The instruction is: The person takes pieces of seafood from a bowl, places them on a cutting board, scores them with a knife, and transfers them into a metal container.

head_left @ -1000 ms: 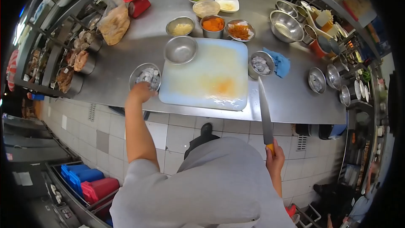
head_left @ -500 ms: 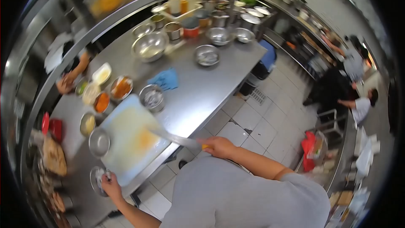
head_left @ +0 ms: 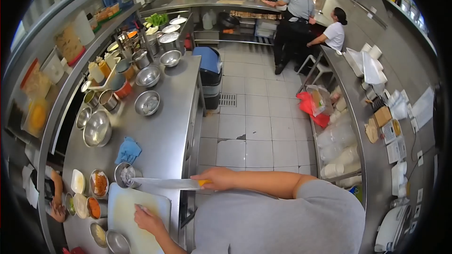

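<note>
My right hand (head_left: 217, 178) grips the orange handle of a large kitchen knife (head_left: 165, 184), its blade pointing left. The blade's far end is at the rim of a metal bowl (head_left: 125, 175) holding greyish-white pieces; whether it touches cannot be told. Over the pale cutting board (head_left: 117, 207) is my left hand (head_left: 151, 221), its fingers closed around something small and greyish that I cannot make out. Left of the board sit metal bowls with orange shreds (head_left: 99, 183) and an orange food (head_left: 93, 208). A bare metal bowl (head_left: 117, 242) stands at the board's lower left.
A blue cloth (head_left: 127, 150) lies on the steel table (head_left: 162, 136). Farther up are several metal bowls, including one with pale contents (head_left: 148, 103). Another person's hands (head_left: 57, 210) are beyond the left shelf post. Two people (head_left: 294, 23) are at the back near a bin (head_left: 207, 66).
My view has turned right. My left hand has left a bowl beside the board and is now over the board. The knife has moved from above the board to the bowl of greyish pieces.
</note>
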{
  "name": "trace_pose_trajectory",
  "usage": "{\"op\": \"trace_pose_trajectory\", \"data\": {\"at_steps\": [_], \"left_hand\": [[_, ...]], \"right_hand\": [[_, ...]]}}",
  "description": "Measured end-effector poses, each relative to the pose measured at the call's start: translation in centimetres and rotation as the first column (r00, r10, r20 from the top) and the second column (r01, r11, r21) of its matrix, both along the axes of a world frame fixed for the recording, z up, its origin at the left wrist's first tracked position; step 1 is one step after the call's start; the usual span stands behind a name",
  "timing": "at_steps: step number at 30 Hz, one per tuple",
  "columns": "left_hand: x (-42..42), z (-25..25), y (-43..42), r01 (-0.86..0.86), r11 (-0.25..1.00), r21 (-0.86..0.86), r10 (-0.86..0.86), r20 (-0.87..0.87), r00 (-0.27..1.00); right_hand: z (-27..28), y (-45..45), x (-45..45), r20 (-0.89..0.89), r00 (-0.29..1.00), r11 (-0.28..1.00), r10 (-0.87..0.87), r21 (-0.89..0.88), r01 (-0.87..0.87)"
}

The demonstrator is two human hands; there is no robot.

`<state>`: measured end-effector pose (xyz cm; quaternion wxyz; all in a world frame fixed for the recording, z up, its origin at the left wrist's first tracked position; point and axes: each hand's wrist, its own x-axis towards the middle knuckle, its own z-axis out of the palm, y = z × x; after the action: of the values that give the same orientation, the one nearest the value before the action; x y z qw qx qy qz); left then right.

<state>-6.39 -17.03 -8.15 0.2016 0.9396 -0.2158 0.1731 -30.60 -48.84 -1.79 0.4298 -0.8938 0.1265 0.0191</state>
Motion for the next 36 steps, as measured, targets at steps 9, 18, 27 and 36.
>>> {"op": "trace_pose_trajectory", "data": {"at_steps": [9, 18, 27, 36], "left_hand": [[1.6, -2.6, 2.3, -0.014, 0.998, -0.059, 0.0, -0.229, 0.973], [1.6, -0.3, 1.9, 0.082, 0.996, -0.037, -0.09, -0.345, 0.934], [1.0, -1.9, 2.5, 0.121, 0.992, 0.021, -0.11, -0.284, 0.952], [1.1, -1.2, 1.8, 0.108, 0.993, 0.052, -0.088, -0.298, 0.951]], "right_hand": [[0.9, 3.6, -3.2, -0.022, 0.99, 0.989, -0.142, -0.049, 0.141], [-2.2, 4.8, 0.2, -0.006, 0.999, 0.996, -0.054, 0.077, 0.054], [-0.6, 5.2, 1.1, -0.148, 0.986, 0.996, -0.07, 0.039, 0.076], [-0.5, 5.2, 1.1, -0.236, 0.972, 0.999, 0.016, -0.032, -0.024]]}}
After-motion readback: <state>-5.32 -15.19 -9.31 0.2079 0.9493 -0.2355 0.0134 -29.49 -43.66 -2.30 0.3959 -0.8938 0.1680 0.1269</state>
